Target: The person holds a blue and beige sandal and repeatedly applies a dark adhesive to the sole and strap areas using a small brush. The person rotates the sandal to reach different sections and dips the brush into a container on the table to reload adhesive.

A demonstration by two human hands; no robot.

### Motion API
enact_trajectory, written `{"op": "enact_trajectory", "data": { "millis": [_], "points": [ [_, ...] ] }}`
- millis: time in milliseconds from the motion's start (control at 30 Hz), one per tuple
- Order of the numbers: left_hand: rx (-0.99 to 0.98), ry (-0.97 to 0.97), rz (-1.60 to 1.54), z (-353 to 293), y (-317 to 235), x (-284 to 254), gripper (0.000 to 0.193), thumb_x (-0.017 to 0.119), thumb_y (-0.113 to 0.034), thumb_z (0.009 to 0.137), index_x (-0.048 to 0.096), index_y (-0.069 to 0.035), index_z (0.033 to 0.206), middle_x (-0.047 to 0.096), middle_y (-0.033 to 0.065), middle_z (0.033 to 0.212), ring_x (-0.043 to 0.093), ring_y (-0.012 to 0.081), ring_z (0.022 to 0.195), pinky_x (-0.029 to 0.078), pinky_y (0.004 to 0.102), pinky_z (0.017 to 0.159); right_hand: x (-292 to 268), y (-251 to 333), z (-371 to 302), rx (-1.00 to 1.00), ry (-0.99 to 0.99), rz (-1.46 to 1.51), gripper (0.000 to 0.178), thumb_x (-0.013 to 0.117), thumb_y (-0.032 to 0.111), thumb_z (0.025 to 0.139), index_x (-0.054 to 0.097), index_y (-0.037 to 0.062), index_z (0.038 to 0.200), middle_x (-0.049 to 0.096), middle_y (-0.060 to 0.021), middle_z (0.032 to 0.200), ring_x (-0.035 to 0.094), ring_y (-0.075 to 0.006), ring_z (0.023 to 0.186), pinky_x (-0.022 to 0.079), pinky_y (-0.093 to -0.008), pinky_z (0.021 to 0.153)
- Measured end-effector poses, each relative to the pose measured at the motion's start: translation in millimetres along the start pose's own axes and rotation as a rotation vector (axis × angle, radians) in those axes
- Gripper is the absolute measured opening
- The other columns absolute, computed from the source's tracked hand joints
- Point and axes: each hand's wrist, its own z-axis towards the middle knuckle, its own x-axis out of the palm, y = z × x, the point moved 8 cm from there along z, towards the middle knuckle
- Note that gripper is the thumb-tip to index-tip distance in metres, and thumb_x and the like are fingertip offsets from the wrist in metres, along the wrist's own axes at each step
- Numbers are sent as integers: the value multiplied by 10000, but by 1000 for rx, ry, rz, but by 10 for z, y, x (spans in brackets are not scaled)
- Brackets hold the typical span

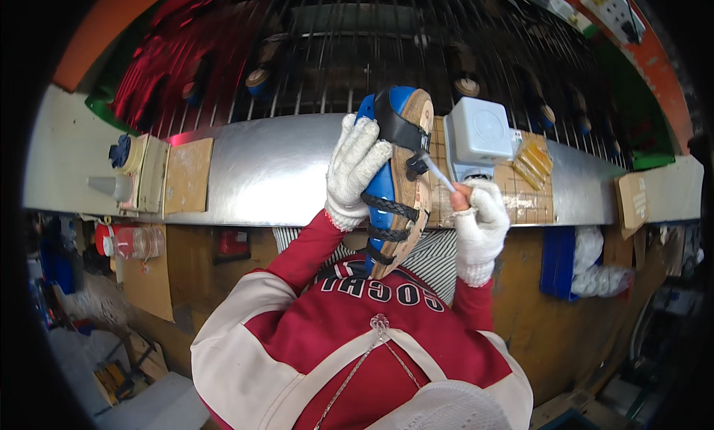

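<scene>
My left hand (355,166), in a white knit glove, grips a sandal (411,188) by its side. The sandal stands tilted on a blue shoe last (381,183), with its cork-coloured sole edge facing right and black straps, some braided, across the last. In my right hand (480,225), gloved with bare fingertips showing, a thin white brush (440,173) is pinched. The brush's tip touches or nearly touches a short black strap end (417,165) at the sole edge. Close beyond the right hand stands a pale blue plastic container (482,129).
A steel ledge (260,173) runs across in front of me. On it lie a tape-covered cardboard sheet (524,199) and an amber block (533,165). Beyond it, a conveyor of metal rods (335,58) carries several lasted shoes. A blue bin (558,263) with plastic bags sits lower right.
</scene>
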Motion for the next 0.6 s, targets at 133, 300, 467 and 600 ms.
{"op": "enact_trajectory", "data": {
  "millis": [133, 300, 467, 600],
  "points": [
    [4, 51, 22, -37, -10, -79, 714, 846, -203, 638, 600, -83, 1298, 568, 266, 1351, 559, 470, 1271, 332, 669, 1126, 142, -77, 54, 1, -48, -110, 162, 791, 108, 848, 769, 14, 978, 644, -75, 960, 585, -189, 870, 455, -300, 758],
    [26, 55, 51, -6, -61, -142, 711, 830, -181, 600, 601, -101, 1267, 600, 249, 1249, 603, 464, 1185, 348, 692, 1094, 129, 75, 297, -172, -140, -365, 157, 808, 150, 824, 791, 76, 961, 666, -55, 953, 563, -224, 895, 439, -344, 787],
    [49, 57, 66, 33, -36, -198, 714, 827, -184, 596, 601, -103, 1268, 602, 243, 1253, 613, 456, 1174, 349, 702, 1090, 127, 242, 431, -332, -150, -422, 175, 833, 147, 786, 786, 98, 947, 673, -49, 957, 565, -225, 879, 429, -346, 773],
    [71, 37, 62, 55, -3, -240, 696, 821, -169, 600, 611, -107, 1261, 606, 227, 1264, 616, 445, 1176, 356, 694, 1091, 158, 276, 448, -367, -35, -412, 186, 839, 137, 762, 782, 100, 935, 675, -49, 930, 591, -228, 844, 415, -349, 775]
  ]
}}
